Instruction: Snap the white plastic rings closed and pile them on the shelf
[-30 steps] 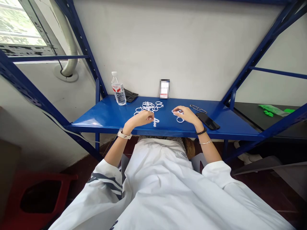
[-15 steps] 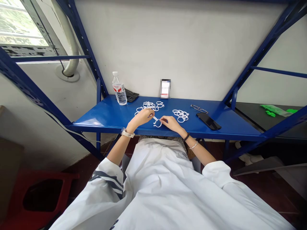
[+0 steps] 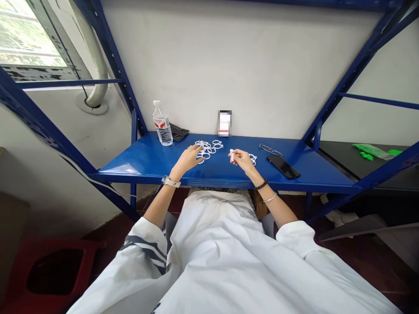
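Note:
On the blue table, my left hand reaches over a loose group of white plastic rings, fingers apart. Some of those rings lie partly under its fingertips, and nothing shows in its grasp. Raised a little above the table, my right hand pinches a small white plastic piece between thumb and fingers. It looks like one of the rings turned edge-on, though its full shape is hidden. Behind that hand a second group of white rings is mostly covered.
A water bottle and a black pouch stand at the back left. A phone leans on the wall. Eyeglasses and a black phone lie at the right. Blue rack posts frame the table.
My hands were together around a white ring and have moved apart. The left has gone back and left onto the rings and opened; the right has lifted rightward with the white piece.

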`<state>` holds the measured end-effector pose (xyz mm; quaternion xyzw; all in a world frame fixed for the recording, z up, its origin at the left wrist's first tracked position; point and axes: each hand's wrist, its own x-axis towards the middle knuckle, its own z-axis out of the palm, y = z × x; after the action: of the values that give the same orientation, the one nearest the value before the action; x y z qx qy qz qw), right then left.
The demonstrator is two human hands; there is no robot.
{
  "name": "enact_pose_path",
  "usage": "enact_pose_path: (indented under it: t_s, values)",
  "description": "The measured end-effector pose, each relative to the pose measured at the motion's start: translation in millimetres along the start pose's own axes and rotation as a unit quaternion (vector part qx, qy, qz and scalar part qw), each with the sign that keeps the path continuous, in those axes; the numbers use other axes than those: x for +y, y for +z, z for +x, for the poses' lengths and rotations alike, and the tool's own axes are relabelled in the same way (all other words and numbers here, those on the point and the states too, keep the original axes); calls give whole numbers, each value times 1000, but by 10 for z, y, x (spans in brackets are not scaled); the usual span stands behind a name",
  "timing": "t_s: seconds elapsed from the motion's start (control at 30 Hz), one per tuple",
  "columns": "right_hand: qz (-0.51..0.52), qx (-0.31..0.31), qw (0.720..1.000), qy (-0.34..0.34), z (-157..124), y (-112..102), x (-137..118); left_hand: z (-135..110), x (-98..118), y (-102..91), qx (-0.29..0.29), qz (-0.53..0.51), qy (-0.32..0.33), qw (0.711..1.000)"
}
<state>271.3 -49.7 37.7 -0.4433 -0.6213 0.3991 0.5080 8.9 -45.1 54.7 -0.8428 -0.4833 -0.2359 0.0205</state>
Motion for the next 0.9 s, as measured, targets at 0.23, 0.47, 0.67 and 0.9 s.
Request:
enact_pose_path:
  t_s: [0.23,0.47,0.67,0.9]
  values:
    - [11,-60,998,0,-189,197,-215,-78,545,-93,-35,-222,117,967]
    - [-39,-83,995,-41,-298,262,-291,-111,698,-173,-11,-252,125,960]
    - [-106,-10,979,-174,-439,182,-536,-109,699,-239,35,-257,128,957]
    - [-54,-66,974,-210,-502,167,-663,-133,719,-293,40,-266,152,951]
